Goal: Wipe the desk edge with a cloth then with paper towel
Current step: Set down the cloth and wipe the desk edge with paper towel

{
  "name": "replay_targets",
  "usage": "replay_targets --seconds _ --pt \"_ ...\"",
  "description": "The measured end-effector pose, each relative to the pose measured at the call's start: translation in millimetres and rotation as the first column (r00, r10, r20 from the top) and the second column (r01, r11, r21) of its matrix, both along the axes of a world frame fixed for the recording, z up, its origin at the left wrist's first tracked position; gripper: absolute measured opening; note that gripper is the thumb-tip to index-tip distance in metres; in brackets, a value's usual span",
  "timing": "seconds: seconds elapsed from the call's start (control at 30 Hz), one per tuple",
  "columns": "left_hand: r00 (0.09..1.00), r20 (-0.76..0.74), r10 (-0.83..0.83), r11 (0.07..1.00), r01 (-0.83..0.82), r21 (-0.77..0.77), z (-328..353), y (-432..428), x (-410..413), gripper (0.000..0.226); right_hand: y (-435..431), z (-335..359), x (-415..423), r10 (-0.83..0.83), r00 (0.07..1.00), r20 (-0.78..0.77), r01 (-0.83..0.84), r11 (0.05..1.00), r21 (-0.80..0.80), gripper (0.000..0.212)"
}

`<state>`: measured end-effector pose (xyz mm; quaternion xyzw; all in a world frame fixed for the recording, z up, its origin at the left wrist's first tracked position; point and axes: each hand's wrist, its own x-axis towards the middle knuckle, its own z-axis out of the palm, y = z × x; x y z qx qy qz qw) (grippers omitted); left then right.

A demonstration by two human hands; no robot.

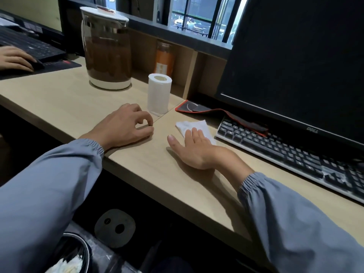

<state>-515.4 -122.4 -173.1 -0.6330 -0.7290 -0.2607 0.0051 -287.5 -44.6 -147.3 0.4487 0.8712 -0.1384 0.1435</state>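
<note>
Pale wooden desk under a window, dark monitor at right. Right hand presses flat on a white cloth; left hand rests loosely curled, empty.

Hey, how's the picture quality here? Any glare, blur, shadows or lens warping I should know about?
Head view: daylight from the window leaves streaky glare on the glass pitcher. The right hand casts a soft shadow on the desk. The keyboard smears toward the frame's right edge. The wide lens makes the monitor lean. It is dim under the desk.
</note>
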Motion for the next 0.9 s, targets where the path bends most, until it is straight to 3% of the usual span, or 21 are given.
replay_targets --seconds 0.43,0.67,0.9 --pt "0.999 0.032 -0.021 1.0 0.02 0.014 -2 0 -7 0.018 58 10 -44 -0.375 0.914 -0.153 0.382 0.924 0.017 0.099" --pt "0.999 0.032 -0.035 0.999 0.034 0.021 -4 3 -7 0.023 66 8 -48 -0.404 0.911 -0.087 0.406 0.914 0.013 0.103" --pt "1.0 0.019 -0.02 1.0 0.02 0.004 0 4 -5 0.019 66 12 -34 -0.327 0.941 -0.084 0.33 0.944 0.017 0.11"
